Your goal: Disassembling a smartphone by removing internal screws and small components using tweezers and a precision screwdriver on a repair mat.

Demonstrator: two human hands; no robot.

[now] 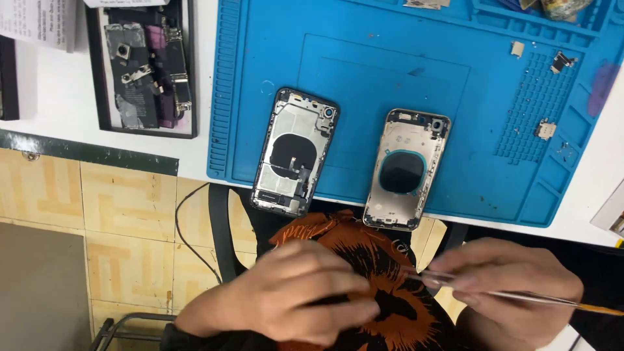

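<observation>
Both hands sit low over the lap, off the white bench edge. Right hand is pinched around thin metal tweezers; left hand is curled, can't tell on what. Two gutted phone housings, dark and silver, overhang the ridged blue rubber mat. The black tray holds phone parts.

Bare blue mat centre open, two phone housings (near edge) blocking, small parts right
</observation>
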